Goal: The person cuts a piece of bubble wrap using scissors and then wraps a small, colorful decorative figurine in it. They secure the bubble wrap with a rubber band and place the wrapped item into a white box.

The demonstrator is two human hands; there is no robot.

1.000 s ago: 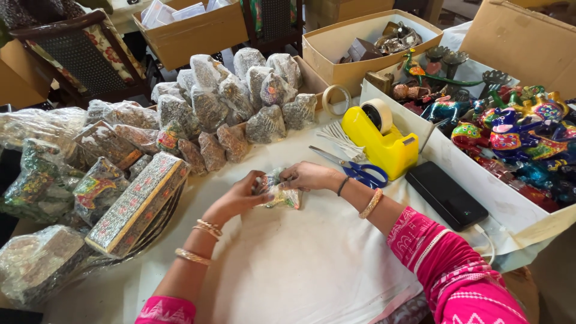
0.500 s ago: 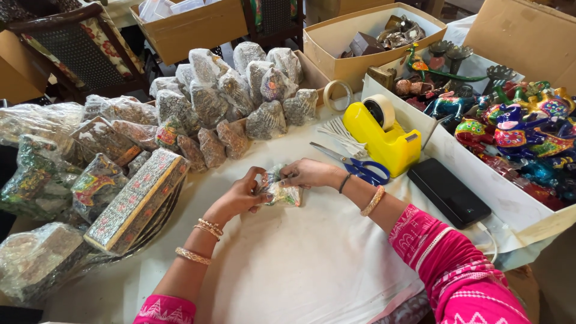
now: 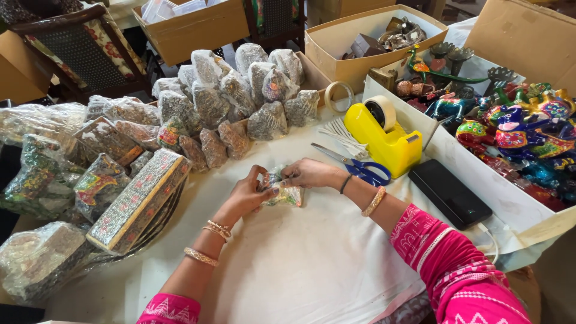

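Head view: the left hand (image 3: 245,195) and the right hand (image 3: 309,173) meet over the white cloth-covered tabletop (image 3: 288,264), fingers of both closed around a small colourful figurine in clear plastic wrap (image 3: 282,191), held just above the cloth. Compared with half a second earlier, the hands and the bundle have barely shifted; the wrapping work appears to be continuing in place. The blue-handled scissors (image 3: 360,168) and the yellow tape dispenser (image 3: 384,138) lie just beyond the right hand, untouched. A pile of wrapped bundles (image 3: 234,90) sits further back.
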